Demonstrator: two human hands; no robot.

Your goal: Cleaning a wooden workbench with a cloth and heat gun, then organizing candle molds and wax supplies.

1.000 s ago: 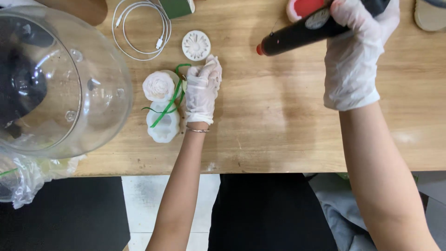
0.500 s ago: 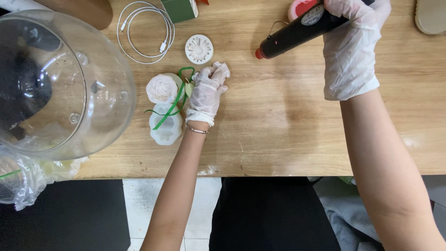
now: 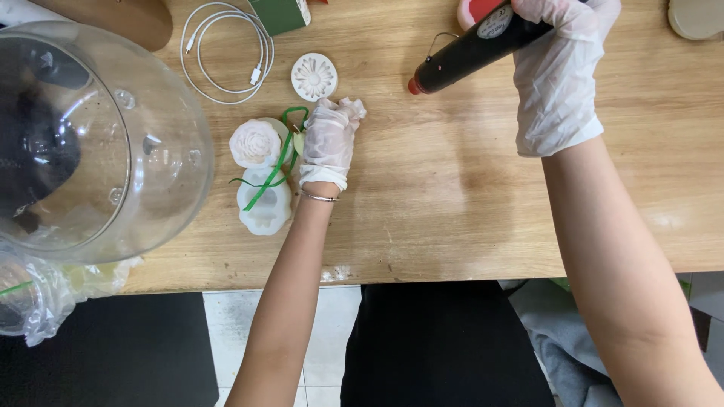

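My right hand (image 3: 559,71), in a thin white glove, grips a black glue gun (image 3: 471,53) with a red tip that points left over the wooden table (image 3: 452,181). My left hand (image 3: 329,142), also gloved, rests fisted on the table and pinches a green ribbon (image 3: 273,167). The ribbon runs across a white rose-shaped piece (image 3: 255,142) and a white mould (image 3: 265,207) just left of that hand. A round white flower-patterned disc (image 3: 314,76) lies just beyond my left fingers.
A large clear glass bowl (image 3: 90,136) fills the left side. A coiled white cable (image 3: 226,53) and a green box (image 3: 280,13) lie at the far edge. Crumpled clear plastic (image 3: 45,294) hangs off the near left corner. A round beige object (image 3: 695,16) sits far right.
My right hand has carried the glue gun a little further away and up. My left hand has closed tighter next to the rose piece and the ribbon.
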